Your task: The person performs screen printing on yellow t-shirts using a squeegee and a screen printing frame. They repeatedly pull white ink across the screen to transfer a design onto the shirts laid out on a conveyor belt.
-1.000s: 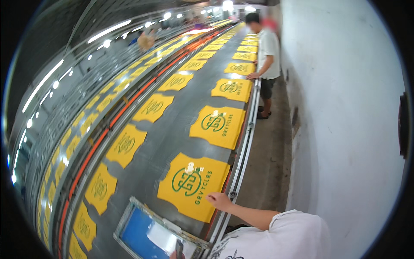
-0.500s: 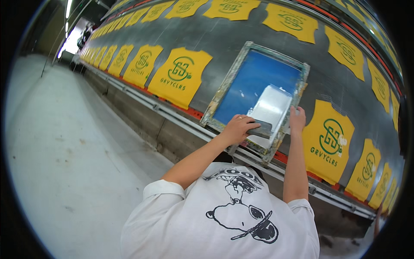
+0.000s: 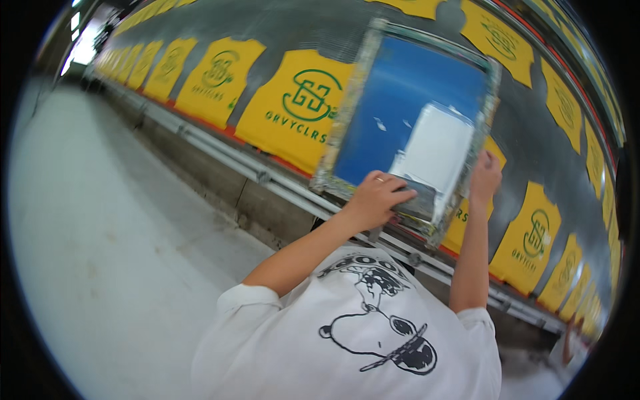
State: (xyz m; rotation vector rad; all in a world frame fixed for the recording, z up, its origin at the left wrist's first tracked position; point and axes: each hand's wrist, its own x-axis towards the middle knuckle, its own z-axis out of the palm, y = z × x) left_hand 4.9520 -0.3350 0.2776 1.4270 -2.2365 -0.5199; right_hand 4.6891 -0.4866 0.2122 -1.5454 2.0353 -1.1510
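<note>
A screen printing frame [image 3: 363, 87] with blue mesh is tilted over the long table, its edges overlapping yellow shirt panels on both sides. White ink [image 3: 437, 143] lies on the right part of the mesh. At the frame's near end my left hand [image 3: 379, 199] is closed around a grey squeegee [image 3: 421, 200]; whether it also grips the frame's near rail, I cannot tell. My right hand [image 3: 487, 177] is closed on the frame's right rail, its fingertips partly hidden. Beside the frame on the left lies a yellow shirt panel [image 3: 293, 117] with a green print.
Rows of printed yellow panels [image 3: 527, 233] run along the dark table [image 3: 280, 33]. A metal rail [image 3: 220, 147] follows its near edge. Pale floor [image 3: 120, 233] stretches to the left. Another person's arm [image 3: 569, 343] shows at the lower right.
The frame has come up off the table and shifted relative to the panels, now covering parts of them. Both hands have moved with it, keeping their holds. The view has shifted too.
</note>
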